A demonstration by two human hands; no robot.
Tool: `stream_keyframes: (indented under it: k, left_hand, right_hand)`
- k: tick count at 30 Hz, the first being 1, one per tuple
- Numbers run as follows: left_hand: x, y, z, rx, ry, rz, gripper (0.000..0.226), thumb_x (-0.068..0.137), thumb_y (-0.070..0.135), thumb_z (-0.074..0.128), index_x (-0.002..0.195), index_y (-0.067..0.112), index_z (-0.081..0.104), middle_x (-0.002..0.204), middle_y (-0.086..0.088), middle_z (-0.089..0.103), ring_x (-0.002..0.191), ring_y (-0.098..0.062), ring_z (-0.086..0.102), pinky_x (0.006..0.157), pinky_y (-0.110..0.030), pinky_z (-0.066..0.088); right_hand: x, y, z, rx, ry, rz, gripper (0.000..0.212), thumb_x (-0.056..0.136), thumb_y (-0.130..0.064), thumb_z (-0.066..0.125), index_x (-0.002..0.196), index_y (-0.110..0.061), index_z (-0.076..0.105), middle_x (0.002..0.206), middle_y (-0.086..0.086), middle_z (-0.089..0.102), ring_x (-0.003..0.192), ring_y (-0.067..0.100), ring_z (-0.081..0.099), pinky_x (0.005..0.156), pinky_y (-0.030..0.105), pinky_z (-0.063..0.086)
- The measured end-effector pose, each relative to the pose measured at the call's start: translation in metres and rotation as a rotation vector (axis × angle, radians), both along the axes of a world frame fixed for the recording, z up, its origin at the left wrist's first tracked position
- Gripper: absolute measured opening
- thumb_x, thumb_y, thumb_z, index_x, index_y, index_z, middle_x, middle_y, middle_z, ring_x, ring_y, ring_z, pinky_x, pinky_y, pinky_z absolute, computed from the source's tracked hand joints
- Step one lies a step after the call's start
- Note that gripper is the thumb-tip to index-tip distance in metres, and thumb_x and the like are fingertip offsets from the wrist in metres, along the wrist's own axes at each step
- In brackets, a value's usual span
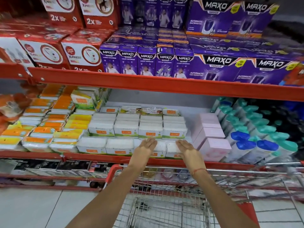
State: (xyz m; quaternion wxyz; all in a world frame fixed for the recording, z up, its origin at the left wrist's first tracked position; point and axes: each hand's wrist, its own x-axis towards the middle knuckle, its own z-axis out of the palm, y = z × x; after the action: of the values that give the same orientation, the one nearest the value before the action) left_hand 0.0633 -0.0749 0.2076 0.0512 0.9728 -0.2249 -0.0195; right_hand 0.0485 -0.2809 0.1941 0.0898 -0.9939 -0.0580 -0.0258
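Both my arms reach over a wire shopping cart to the lower red shelf. My left hand lies flat with straight fingers on top of a white pack with an orange label in the front row. My right hand rests with straight fingers on the neighbouring white pack at the right end of that row. More of the same white packs fill the rows behind and to the left. Neither hand grips anything.
Orange and yellow packs fill the shelf's left. Pink boxes and bottles with blue and teal caps stand on the right. Above, purple Maxo boxes and red boxes line the upper shelf. Tiled floor lies left of the cart.
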Motion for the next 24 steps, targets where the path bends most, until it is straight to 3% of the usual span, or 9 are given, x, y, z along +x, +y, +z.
stream_keyframes:
  k: [4, 6, 8, 10, 12, 14, 16, 19, 24]
  left_hand:
    - [-0.001, 0.007, -0.004, -0.099, 0.027, -0.058, 0.061, 0.100, 0.010, 0.044, 0.153, 0.014, 0.015, 0.161, 0.000, 0.004, 0.148, -0.018, 0.003, 0.118, -0.030, 0.002]
    - [-0.007, 0.021, -0.007, -0.419, 0.067, 0.021, 0.055, 0.100, 0.027, 0.044, 0.150, 0.015, 0.026, 0.159, -0.001, 0.017, 0.147, -0.020, 0.015, 0.120, -0.035, 0.013]
    - [-0.022, 0.046, -0.005, -0.803, 0.059, 0.270, 0.051, 0.097, 0.036, 0.047, 0.144, 0.017, 0.041, 0.138, -0.008, 0.055, 0.123, -0.020, 0.055, 0.104, -0.030, 0.044]
    - [-0.038, 0.067, 0.001, -1.075, -0.014, 0.577, 0.065, 0.089, 0.059, 0.042, 0.136, 0.015, 0.052, 0.080, -0.003, 0.071, 0.068, -0.004, 0.063, 0.065, -0.009, 0.049]
    - [-0.044, 0.090, 0.006, -1.333, -0.033, 0.882, 0.075, 0.084, 0.066, 0.045, 0.128, 0.007, 0.059, 0.089, -0.006, 0.072, 0.081, -0.011, 0.064, 0.075, -0.017, 0.049]
    - [-0.032, 0.121, 0.003, -1.496, 0.064, 1.231, 0.055, 0.092, 0.041, 0.056, 0.123, -0.004, 0.060, 0.116, -0.011, 0.065, 0.110, -0.028, 0.060, 0.095, -0.035, 0.046]
    - [-0.015, 0.145, 0.002, -1.597, 0.257, 1.408, 0.053, 0.095, 0.031, 0.056, 0.127, -0.010, 0.052, 0.130, -0.022, 0.058, 0.120, -0.038, 0.054, 0.103, -0.045, 0.044]
    - [0.008, 0.168, 0.006, -1.633, 0.577, 1.344, 0.050, 0.101, 0.027, 0.044, 0.133, -0.011, 0.043, 0.137, -0.026, 0.050, 0.126, -0.038, 0.049, 0.103, -0.043, 0.043]
    - [0.032, 0.175, 0.006, -1.707, 0.668, 1.342, 0.046, 0.103, 0.019, 0.040, 0.139, -0.009, 0.034, 0.142, -0.028, 0.044, 0.129, -0.037, 0.046, 0.088, -0.033, 0.053]
  right_hand:
    - [-0.008, 0.021, 0.011, 0.027, 0.020, -0.048, 0.054, 0.095, -0.014, 0.054, 0.144, -0.010, 0.034, 0.153, 0.005, 0.033, 0.144, 0.020, 0.024, 0.119, 0.030, 0.016]
    - [-0.020, 0.050, 0.018, 0.228, -0.059, -0.145, 0.051, 0.093, -0.019, 0.057, 0.141, -0.008, 0.041, 0.149, 0.007, 0.040, 0.140, 0.020, 0.033, 0.116, 0.029, 0.021]
    - [-0.031, 0.092, 0.024, 0.545, -0.114, -0.341, 0.046, 0.091, -0.023, 0.061, 0.133, -0.008, 0.052, 0.134, 0.011, 0.058, 0.126, 0.024, 0.053, 0.110, 0.030, 0.034]
    - [-0.036, 0.130, 0.027, 1.027, -0.060, -0.655, 0.037, 0.090, -0.018, 0.064, 0.125, -0.004, 0.061, 0.111, 0.018, 0.071, 0.107, 0.028, 0.064, 0.102, 0.034, 0.046]
    - [-0.030, 0.165, 0.031, 1.633, 0.116, -0.943, 0.033, 0.092, -0.005, 0.060, 0.121, 0.009, 0.058, 0.096, 0.019, 0.069, 0.095, 0.029, 0.062, 0.095, 0.035, 0.048]
    - [-0.022, 0.199, 0.036, 1.946, 0.331, -1.026, 0.034, 0.094, -0.001, 0.053, 0.124, 0.016, 0.049, 0.112, 0.028, 0.061, 0.103, 0.034, 0.058, 0.097, 0.037, 0.045]
    - [-0.012, 0.220, 0.037, 1.981, 0.470, -1.018, 0.035, 0.096, -0.003, 0.053, 0.127, 0.010, 0.048, 0.131, 0.031, 0.049, 0.119, 0.038, 0.052, 0.100, 0.038, 0.044]
    - [0.004, 0.241, 0.041, 1.961, 0.517, -1.032, 0.039, 0.094, -0.005, 0.057, 0.131, 0.005, 0.048, 0.137, 0.029, 0.043, 0.126, 0.037, 0.047, 0.103, 0.038, 0.045]
    - [0.024, 0.251, 0.039, 1.869, 0.518, -1.043, 0.046, 0.096, -0.005, 0.053, 0.138, 0.002, 0.038, 0.142, 0.025, 0.041, 0.126, 0.034, 0.049, 0.104, 0.038, 0.046]
